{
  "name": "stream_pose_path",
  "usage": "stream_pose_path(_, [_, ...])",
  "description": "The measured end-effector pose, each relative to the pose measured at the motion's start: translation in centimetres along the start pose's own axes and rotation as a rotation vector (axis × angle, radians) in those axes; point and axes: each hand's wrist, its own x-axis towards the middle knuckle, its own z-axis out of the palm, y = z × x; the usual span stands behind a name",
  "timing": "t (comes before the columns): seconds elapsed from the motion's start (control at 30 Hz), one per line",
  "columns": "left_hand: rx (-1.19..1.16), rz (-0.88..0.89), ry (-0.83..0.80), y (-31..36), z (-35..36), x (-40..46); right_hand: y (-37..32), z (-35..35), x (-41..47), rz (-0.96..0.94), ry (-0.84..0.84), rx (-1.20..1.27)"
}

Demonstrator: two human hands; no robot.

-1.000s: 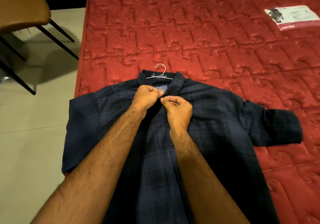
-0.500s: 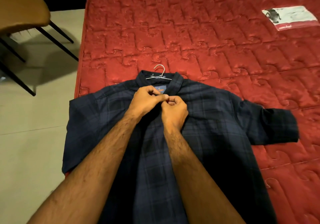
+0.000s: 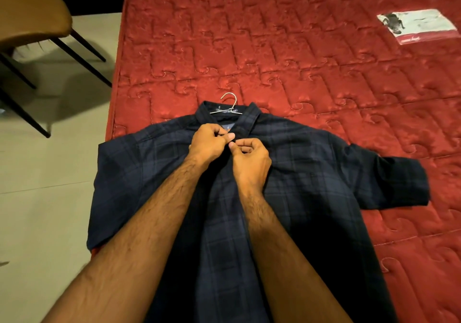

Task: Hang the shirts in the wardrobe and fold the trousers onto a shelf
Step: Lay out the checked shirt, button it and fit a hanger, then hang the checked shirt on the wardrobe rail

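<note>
Head view shows your dark plaid shirt (image 3: pixel 311 178) lying flat at the lower centre of the frame, on the red mattress (image 3: pixel 287 55). A wire hanger (image 3: pixel 228 105) sits inside its collar, hook poking out above. Your left hand (image 3: pixel 208 144) and right hand (image 3: pixel 250 160) meet just below the collar, fingers curled, each pinching the shirt's front edge. A brown chair (image 3: pixel 30 15) stands at upper left.

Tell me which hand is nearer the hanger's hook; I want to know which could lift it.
Left. The left hand pinches the shirt placket just below the collar, almost under the hanger hook. The right hand grips lower and further right.
</note>
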Motion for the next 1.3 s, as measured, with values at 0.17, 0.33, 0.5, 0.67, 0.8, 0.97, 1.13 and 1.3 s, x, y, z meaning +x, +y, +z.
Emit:
stream_pose_path(0.17, [-0.005,0.01,-0.12,0.2,-0.4,0.6,-0.1,0.1,-0.2,-0.03,0.059,-0.027])
stream_pose_path(0.33, [0.027,0.111,-0.121,0.2,-1.4,0.9,0.4,-2.0,2.3,0.049,-0.128,0.007])
stream_pose_path(0.5, [0.169,0.369,0.128,-1.3,-5.4,0.5,-0.1,-7.2,6.1,-0.332,-0.059,-0.075])
stream_pose_path(0.67, [0.842,0.289,0.188,-2.5,-8.1,0.8,-2.0,-8.1,10.3,-0.494,-0.25,-0.872])
stream_pose_path(0.8, [0.814,0.388,0.188,-1.8,-8.2,0.1,-2.4,-7.4,10.5,-0.485,-0.393,-0.8])
stream_pose_path(0.97, [0.599,0.58,0.168,-0.6,-11.7,-2.4,-6.5,-8.1,7.5,-0.768,-0.348,-0.62])
stream_pose_path(1.13, [0.501,0.69,0.182,2.0,-21.2,-7.2,-15.7,-9.4,1.1,-0.913,-0.322,-0.591])
stream_pose_path(1.3, [0.297,0.59,0.327,3.2,-39.9,-13.9,-32.7,-6.1,-8.7,-0.953,-0.239,-0.526])
